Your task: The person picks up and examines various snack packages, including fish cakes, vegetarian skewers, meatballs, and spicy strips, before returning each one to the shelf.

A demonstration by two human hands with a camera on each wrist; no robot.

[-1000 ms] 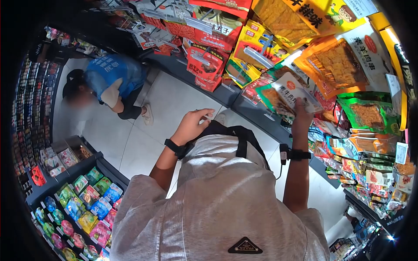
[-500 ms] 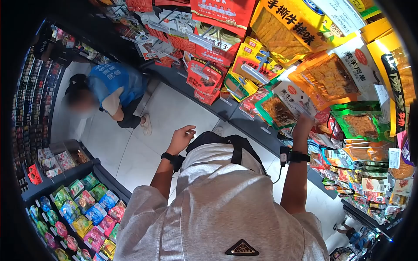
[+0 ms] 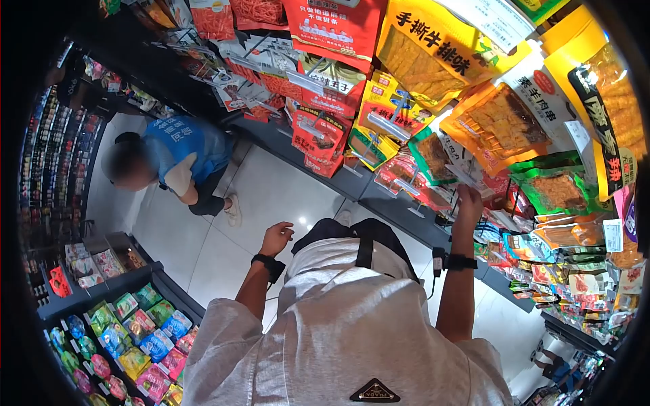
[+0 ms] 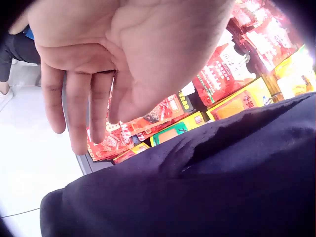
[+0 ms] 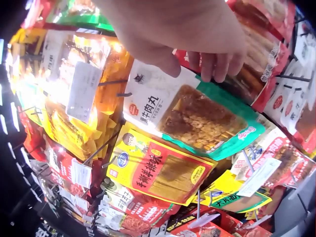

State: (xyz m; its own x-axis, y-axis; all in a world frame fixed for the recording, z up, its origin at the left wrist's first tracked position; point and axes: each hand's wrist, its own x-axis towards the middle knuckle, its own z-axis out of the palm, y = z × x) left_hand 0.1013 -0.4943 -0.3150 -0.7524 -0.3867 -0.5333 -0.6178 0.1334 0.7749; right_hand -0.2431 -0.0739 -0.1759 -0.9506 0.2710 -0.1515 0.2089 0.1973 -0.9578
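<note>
In the head view my left hand (image 3: pixel 276 239) hangs beside my waist, holding nothing. The left wrist view shows its palm and loosely extended fingers (image 4: pixel 78 111) over dark cloth. My right hand (image 3: pixel 468 201) is at the snack rack, just below a green-and-white snack pack (image 3: pixel 433 157). In the right wrist view this pack (image 5: pixel 197 118) hangs with its white end and brown food window showing. The right thumb and loosely bent fingers (image 5: pixel 220 66) overlap its upper edge, with nothing seen gripped between them. Beside it hangs a yellow snack pack (image 5: pixel 158 163).
Orange packs (image 3: pixel 497 125) and red packs (image 3: pixel 321 139) hang on hooks around my right hand. A person in a blue vest (image 3: pixel 189 145) bends over at the left. A low display of colourful packs (image 3: pixel 139 335) stands at lower left. Pale floor tiles (image 3: pixel 271 179) lie between.
My right hand held the green-and-white pack a second ago; now it is below it, and the pack hangs on the rack. My left hand has moved slightly down and left.
</note>
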